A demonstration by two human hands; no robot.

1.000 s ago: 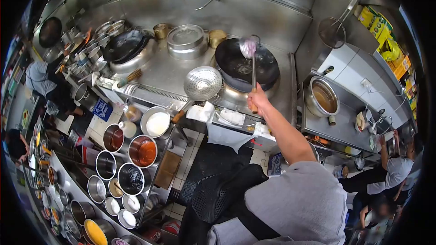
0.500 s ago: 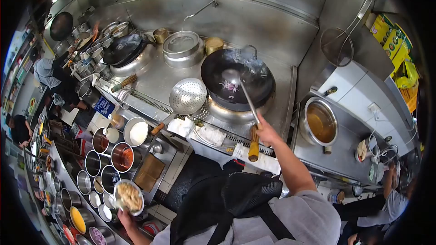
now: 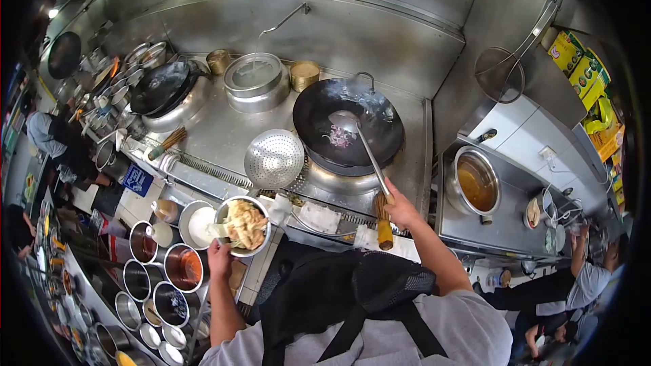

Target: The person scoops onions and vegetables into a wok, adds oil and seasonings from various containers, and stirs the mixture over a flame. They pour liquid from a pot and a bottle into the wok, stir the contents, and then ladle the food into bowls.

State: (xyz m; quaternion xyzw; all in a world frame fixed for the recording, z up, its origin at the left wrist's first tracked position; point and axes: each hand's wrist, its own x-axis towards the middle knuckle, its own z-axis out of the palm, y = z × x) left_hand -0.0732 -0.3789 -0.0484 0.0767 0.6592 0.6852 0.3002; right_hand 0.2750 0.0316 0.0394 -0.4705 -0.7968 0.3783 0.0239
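Observation:
My right hand [image 3: 401,206] is closed round the handle of a metal ladle [image 3: 346,120]. The ladle's bowl rests inside a large black wok [image 3: 380,139], beside some sliced purple onion [image 3: 339,137]. At the lower left of the stove, my left hand [image 3: 219,257] grips the rim of a metal bowl [image 3: 264,242] filled with pale meat pieces [image 3: 245,224]. A perforated strainer [image 3: 274,158] lies between the bowl and the wok. Just below the wok is a bamboo brush [image 3: 384,230] with a yellow handle.
A lidded pot [image 3: 255,76] and a second wok [image 3: 159,88] stand left on the stove. Containers of sauce [image 3: 184,266] and white powder [image 3: 200,225] are at lower left. A pot of brown liquid [image 3: 477,181] sits right. Other people work at both sides.
My left hand has carried the bowl of meat up and to the right, nearer the stove. The ladle stays in the wok in my right hand. The whole view has shifted slightly.

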